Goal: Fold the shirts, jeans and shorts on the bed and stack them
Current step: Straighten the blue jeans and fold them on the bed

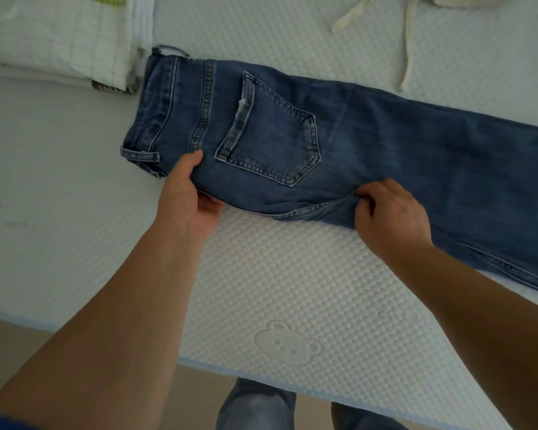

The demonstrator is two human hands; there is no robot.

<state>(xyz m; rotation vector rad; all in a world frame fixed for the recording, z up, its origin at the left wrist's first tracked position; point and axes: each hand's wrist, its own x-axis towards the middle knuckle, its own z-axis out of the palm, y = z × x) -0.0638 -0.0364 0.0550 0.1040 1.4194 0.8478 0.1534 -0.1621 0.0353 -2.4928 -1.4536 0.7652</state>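
Head view: white quilted mattress [292,274] served as surface, bear emblem [287,342] embossed near front edge; tan floor [13,342] below. One pair blue jeans [385,144] lay folded lengthwise across bed, waistband leftward. One stack folded pale garments [59,41] far left. Two drawstrings [409,45] at top. Left hand [185,197] pinched seat edge; right hand [392,217] gripped crotch seam.

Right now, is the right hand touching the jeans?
Touching. The head view shows the right hand pinching a bunched fold at the near edge of the jeans.
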